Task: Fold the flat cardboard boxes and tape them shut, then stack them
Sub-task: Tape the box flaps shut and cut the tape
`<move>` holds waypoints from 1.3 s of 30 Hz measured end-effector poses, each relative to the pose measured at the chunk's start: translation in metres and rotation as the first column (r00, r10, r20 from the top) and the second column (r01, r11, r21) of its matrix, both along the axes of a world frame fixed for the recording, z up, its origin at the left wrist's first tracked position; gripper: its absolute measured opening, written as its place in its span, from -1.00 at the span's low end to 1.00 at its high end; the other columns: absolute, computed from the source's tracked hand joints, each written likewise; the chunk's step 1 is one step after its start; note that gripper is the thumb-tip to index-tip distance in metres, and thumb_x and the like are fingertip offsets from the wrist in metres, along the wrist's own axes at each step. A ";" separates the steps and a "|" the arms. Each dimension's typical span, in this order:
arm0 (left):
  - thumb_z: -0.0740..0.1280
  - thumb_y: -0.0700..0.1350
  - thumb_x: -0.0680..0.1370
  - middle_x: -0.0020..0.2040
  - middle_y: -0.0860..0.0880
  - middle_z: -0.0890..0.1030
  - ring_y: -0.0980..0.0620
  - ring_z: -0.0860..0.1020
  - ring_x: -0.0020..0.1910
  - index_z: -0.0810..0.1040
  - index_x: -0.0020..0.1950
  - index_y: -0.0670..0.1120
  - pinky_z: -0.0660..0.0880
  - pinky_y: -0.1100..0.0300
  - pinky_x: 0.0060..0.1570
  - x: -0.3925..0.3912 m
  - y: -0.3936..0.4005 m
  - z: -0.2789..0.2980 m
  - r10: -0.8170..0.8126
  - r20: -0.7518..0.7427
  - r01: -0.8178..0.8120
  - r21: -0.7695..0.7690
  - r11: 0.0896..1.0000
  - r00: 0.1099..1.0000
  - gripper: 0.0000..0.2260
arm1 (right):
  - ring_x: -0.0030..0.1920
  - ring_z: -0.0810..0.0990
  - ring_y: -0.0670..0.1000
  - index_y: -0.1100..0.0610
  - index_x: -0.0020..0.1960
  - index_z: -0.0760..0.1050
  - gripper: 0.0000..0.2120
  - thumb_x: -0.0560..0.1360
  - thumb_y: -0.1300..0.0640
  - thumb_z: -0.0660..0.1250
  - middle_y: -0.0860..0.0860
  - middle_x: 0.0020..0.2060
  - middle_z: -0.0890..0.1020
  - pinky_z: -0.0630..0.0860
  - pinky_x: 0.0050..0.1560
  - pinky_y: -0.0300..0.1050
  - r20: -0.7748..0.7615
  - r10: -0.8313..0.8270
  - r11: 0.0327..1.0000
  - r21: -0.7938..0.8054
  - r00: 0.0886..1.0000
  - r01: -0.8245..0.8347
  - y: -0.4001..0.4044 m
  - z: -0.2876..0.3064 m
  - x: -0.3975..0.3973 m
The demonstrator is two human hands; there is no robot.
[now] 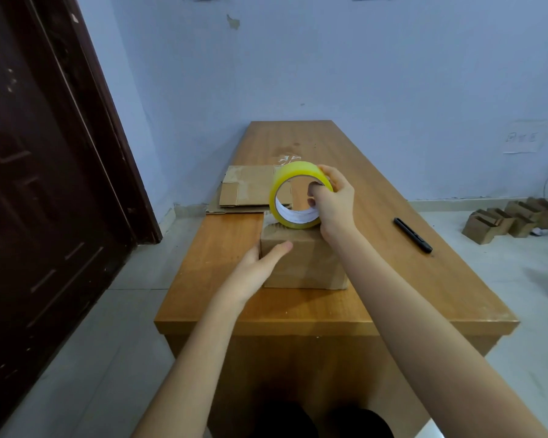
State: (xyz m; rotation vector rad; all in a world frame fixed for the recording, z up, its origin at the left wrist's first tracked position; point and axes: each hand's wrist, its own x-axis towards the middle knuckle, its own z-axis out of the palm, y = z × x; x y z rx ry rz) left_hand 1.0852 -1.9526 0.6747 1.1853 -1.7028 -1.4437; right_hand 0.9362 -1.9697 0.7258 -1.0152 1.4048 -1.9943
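At the near end of the long brown wooden bench (377, 191), a small folded brown cardboard box (307, 263) stands with its plain side toward the camera, its faces smooth and unprinted and its top closed. The left hand (260, 263) lies against the box's left side with fingers straight and together, the thumb stretched flat across the top edge. Just beyond, the right hand (332, 200) grips a roll of yellow translucent packing tape (298, 194), the thumb hooked inside the white core and the fingers curled over the outer rim. The roll stands on edge, resting on the far top edge of the box, where a short strip of tape seems to run down onto the cardboard, though that join is blurred. To the right of the box and well apart from it, a black pen-shaped tool (412, 234) lies on the bench. Behind the roll, a stack of flat unfolded brown cardboard sheets (247, 189) sits on the bench's left edge, partly overhanging it. Further off, on the pale tiled floor (503, 273) at right, a cluster of small folded cardboard boxes (513, 219) sits near the blue wall (361, 74).
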 end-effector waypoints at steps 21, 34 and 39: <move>0.07 0.38 0.49 0.50 -0.15 0.22 -0.01 0.14 0.51 0.26 0.46 -0.19 0.08 0.18 0.43 -0.014 -0.005 0.019 0.462 0.599 0.337 -0.777 0.531 0.654 -0.23 | -0.09 0.54 0.14 0.21 0.05 0.35 -0.83 0.47 0.28 0.24 0.22 -0.02 0.58 0.51 -0.11 0.04 -0.574 0.285 0.928 0.365 0.768 -0.072 0.017 0.003 -0.038; -0.02 0.39 0.50 0.56 -0.09 0.06 0.02 0.00 0.53 0.00 0.55 -0.16 -0.07 0.18 0.45 -0.024 -0.009 0.014 0.431 0.652 0.411 -0.742 0.529 0.624 -0.18 | -0.10 0.63 -0.12 0.08 0.16 0.36 -0.67 0.48 0.38 0.28 0.02 -0.15 0.63 0.52 -0.14 -0.34 -0.155 -0.118 0.992 0.028 0.981 0.124 0.030 -0.018 -0.055; 0.05 0.37 0.51 0.56 -0.09 0.00 0.02 -0.02 0.53 -0.05 0.55 -0.15 -0.07 0.18 0.45 -0.024 -0.008 0.015 0.372 0.646 0.367 -0.718 0.591 0.666 -0.18 | -0.03 0.56 -0.06 0.07 0.03 0.41 -0.84 0.52 0.28 0.25 -0.07 -0.10 0.60 0.47 -0.12 -0.26 -0.412 -0.096 0.988 0.068 0.906 0.136 0.031 -0.034 -0.052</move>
